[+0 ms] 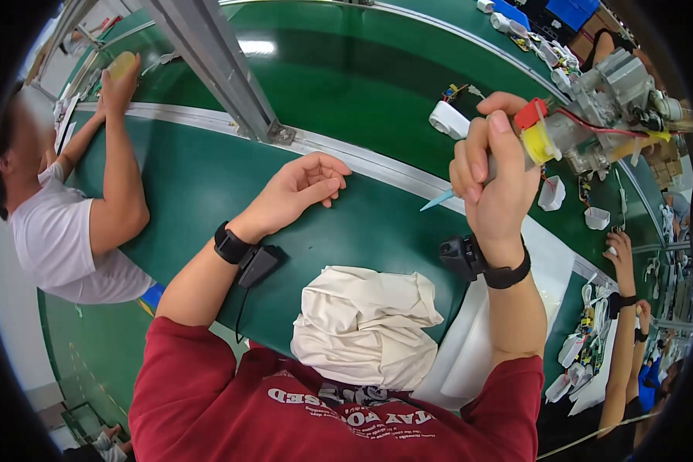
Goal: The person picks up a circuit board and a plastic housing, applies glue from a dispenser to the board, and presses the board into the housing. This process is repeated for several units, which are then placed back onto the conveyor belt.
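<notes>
My right hand (pixel 494 165) is raised over the conveyor's near edge, wrapped around the grey barrel of a hanging dispensing tool (pixel 537 142). That tool has a yellow collar, a red part on top and a metal body with wires. Its tapered blue tip (pixel 437 200) sticks out below my fist and points down to the left, in the air above the green table. My left hand (pixel 304 189) rests over the green tabletop (pixel 346 231) near the metal rail. Its fingers are loosely curled, with nothing visible in them. Black devices are strapped to both wrists.
A crumpled cream cloth (pixel 366 327) lies in front of me, beside white sheets (pixel 470 346). White plastic housings (pixel 450 120) with small circuit boards sit on the green conveyor (pixel 346 85). A metal post (pixel 215 69) rises at its near edge. Co-workers (pixel 77 208) work on both sides.
</notes>
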